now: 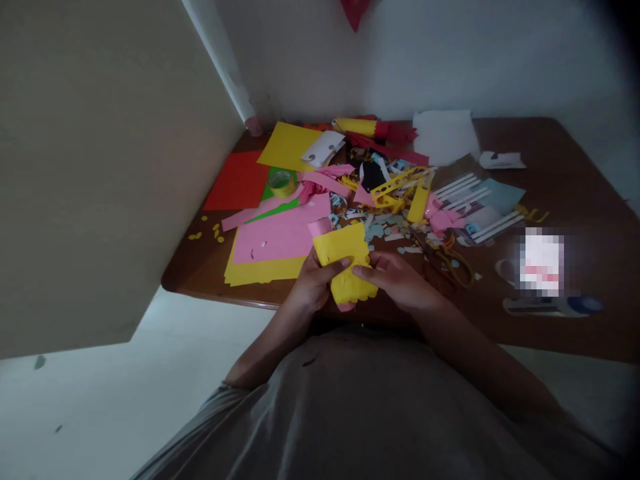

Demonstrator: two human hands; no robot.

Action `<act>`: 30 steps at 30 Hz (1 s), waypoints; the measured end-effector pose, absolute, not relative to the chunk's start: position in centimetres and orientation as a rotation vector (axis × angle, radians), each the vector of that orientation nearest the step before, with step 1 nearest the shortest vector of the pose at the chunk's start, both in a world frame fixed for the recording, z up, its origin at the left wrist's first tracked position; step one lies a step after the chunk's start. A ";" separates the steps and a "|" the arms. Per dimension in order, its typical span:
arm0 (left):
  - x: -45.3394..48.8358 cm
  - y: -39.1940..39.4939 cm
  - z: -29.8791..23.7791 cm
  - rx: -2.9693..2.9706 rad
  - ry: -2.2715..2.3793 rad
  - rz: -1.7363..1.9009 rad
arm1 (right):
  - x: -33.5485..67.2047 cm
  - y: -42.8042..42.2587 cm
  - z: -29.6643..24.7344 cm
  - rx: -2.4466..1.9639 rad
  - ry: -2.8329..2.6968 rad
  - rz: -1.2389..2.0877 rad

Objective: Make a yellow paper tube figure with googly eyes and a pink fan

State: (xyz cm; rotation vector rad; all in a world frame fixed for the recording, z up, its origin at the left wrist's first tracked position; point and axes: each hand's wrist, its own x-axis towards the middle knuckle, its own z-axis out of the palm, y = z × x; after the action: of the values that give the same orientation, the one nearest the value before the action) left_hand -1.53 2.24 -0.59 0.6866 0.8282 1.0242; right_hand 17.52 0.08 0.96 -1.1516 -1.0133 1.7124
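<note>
Between my two hands, near the table's front edge, is a piece of yellow paper [347, 243] with scalloped edges. My left hand [320, 277] grips its left side, the thumb lying across the front. On the right side my right hand [393, 277] pinches it, with its thumb on the front and its fingers behind. Bits of pink paper [320, 227] stick out at the top left and below the yellow piece. Just beyond my left hand lies a pink sheet [280, 233] on top of yellow sheets [240, 275]. A pair of scissors [457, 267] rests to the right of my right hand.
Paper scraps [385, 227] litter the middle of the brown table [500, 333]. A tape roll [282, 183], a red sheet [235, 180] and a yellow sheet [287, 147] lie left. White strips [495, 228] and a cutter-like tool [550, 306] lie right. A wall panel [100, 167] borders the left.
</note>
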 end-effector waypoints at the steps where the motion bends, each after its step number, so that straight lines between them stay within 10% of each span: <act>1: -1.5 2.2 -0.5 0.686 0.832 1.029 | 17.4 0.1 1.0 -1.166 -1.028 1.689; 30: -1.1 1.5 -0.9 0.690 0.918 1.085 | 17.2 0.0 -0.9 -1.181 -1.196 1.524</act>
State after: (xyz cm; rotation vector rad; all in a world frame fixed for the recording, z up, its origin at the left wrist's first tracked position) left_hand -1.06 1.50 -0.93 0.6901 0.9183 1.0849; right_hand 17.21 -0.02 -0.91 -1.1807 -1.1961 1.5244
